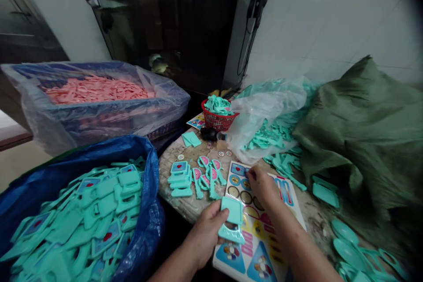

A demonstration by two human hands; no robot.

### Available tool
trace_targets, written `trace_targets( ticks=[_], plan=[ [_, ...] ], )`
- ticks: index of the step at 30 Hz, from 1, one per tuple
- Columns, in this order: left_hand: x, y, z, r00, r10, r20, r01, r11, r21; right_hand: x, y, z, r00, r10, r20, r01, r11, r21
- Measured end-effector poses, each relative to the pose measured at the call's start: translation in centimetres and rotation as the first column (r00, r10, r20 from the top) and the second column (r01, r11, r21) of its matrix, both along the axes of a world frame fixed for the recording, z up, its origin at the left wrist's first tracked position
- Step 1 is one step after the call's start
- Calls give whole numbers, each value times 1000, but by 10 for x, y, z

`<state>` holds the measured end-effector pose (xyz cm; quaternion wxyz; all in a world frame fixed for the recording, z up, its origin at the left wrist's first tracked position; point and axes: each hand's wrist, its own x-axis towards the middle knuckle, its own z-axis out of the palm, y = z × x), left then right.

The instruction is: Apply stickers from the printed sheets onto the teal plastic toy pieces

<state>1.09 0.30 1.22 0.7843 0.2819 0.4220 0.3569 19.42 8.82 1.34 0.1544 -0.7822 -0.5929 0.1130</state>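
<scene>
Table centre open; red basket [218, 119], green sack [363, 136] flank.

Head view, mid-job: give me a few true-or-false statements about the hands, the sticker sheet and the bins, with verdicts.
1. The left hand holds teal plastic pieces. True.
2. The right hand rests on a red basket. False: it touches the sticker sheet on the table.
3. The plastic-lined crate holds pink pieces. True.
4. The blue bag is full of pink pieces. False: it holds teal parts.
</scene>
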Motion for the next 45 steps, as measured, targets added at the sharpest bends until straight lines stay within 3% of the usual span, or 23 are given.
trace_targets(
  ticks=[7,14,32,45],
  plan=[
    [1,4,0,999,-35,13,35,999,-33,2,-5,-3,998,60,-34,-61,998,-34],
    [7,7,4,998,-61,5,61,998,-3,5,-2,-4,1000,21,-21,-21,1000,-22],
    [10,11,-4,997,-77,-1,77,993,-85,5,-6,-7,999,46,4,-46,999,15],
    [9,11,-1,995,-96,-19,94,993,-76,-5,3,7,988,41,148,-36,999,-36]
  ],
)
